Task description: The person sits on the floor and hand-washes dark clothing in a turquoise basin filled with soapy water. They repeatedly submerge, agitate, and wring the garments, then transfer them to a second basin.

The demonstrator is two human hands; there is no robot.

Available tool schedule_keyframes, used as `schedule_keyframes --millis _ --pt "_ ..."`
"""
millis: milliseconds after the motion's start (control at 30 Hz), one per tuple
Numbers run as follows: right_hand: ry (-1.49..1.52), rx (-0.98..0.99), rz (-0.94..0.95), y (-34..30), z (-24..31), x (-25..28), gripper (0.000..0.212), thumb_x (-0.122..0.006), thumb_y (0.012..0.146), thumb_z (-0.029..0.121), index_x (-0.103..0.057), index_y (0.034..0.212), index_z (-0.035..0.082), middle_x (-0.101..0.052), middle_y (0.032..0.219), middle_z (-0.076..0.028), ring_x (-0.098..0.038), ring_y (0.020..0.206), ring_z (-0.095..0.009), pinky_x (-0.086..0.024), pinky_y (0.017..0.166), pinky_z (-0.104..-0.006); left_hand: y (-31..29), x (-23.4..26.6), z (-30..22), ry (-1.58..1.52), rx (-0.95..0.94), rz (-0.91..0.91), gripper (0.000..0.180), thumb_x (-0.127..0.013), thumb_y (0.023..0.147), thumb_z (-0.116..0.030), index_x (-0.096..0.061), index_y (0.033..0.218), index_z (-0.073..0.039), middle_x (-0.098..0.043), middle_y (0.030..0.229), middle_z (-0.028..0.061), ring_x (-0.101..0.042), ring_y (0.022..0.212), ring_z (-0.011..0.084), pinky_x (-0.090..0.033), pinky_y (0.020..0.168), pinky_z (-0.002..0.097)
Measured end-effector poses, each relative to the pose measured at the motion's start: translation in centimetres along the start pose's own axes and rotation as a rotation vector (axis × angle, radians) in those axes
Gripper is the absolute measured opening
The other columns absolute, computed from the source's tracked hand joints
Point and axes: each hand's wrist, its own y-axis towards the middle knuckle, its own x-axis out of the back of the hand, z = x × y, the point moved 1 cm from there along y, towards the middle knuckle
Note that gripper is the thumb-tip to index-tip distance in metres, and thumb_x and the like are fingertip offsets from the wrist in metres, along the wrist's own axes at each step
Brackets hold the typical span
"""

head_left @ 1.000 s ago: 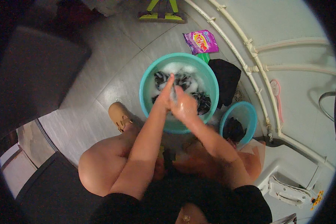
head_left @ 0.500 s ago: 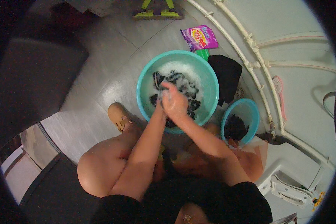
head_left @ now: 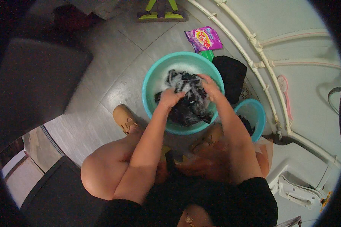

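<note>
A dark wet garment (head_left: 187,104) lies bunched in soapy water inside one large teal basin (head_left: 151,81) on the tiled floor (head_left: 102,75). The left hand (head_left: 170,97) grips the cloth at its left side, fingers curled shut on the fabric. The right hand (head_left: 210,86) holds the cloth's upper right part, fingers bent down and closed on it. A second, smaller teal basin (head_left: 258,113) stands just beside the large one on the right, with dark cloth in it. Two tan shoes show, one (head_left: 125,118) left of the big basin and one (head_left: 207,138) below it. One purple detergent packet (head_left: 203,38) lies beyond the basin, near one black bundle (head_left: 231,73).
</note>
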Motion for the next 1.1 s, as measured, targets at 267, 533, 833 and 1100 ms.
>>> schedule_keyframes --millis 267,533,833,1100 --pt "-0.563 0.533 -0.499 -6.6 7.3 -5.9 0.033 -0.056 0.091 0.029 -0.054 0.116 0.007 -0.065 0.099 -0.022 -0.063 0.09 -0.039 -0.048 0.079 -0.0475 1.2 -1.4 -0.1 -0.685 0.253 -0.037 0.058 -0.044 0.093 -0.057 -0.058 0.12 -0.008 -0.068 0.1 0.0132 -0.065 0.091 0.0294 -0.052 0.079 0.0404" --pt "-0.82 0.629 -0.071 -13.8 5.6 -14.7 0.033 -0.051 0.091 0.027 -0.054 0.12 0.013 -0.066 0.08 -0.018 -0.064 0.07 -0.039 -0.048 0.062 -0.0508 1.9 -1.3 3.0 -1.086 0.278 0.28 0.046 -0.054 0.092 -0.043 -0.059 0.119 -0.006 -0.066 0.108 0.0115 -0.061 0.096 0.0246 -0.049 0.087 0.0409" --pt "-0.54 0.547 -0.335 -6.2 4.1 -12.9 0.031 -0.051 0.091 0.025 -0.06 0.118 0.014 -0.067 0.092 -0.02 -0.064 0.085 -0.039 -0.05 0.076 -0.0455 2.0 -3.4 5.1 0.188 -0.228 -0.037 0.038 -0.055 0.088 -0.037 -0.063 0.103 -0.004 -0.063 0.087 0.0096 -0.061 0.082 0.0243 -0.051 0.071 0.0409" --pt "-0.782 0.414 -0.335 -0.2 -0.4 -5.6 0.038 -0.056 0.09 0.038 -0.061 0.11 0.007 -0.065 0.092 -0.02 -0.062 0.087 -0.043 -0.048 0.078 -0.0502 -1.3 -3.6 0.2 0.048 -0.02 -0.214 0.05 -0.065 0.076 -0.031 -0.058 0.112 0.003 -0.063 0.104 0.026 -0.061 0.096 0.0421 -0.05 0.082 0.0482"
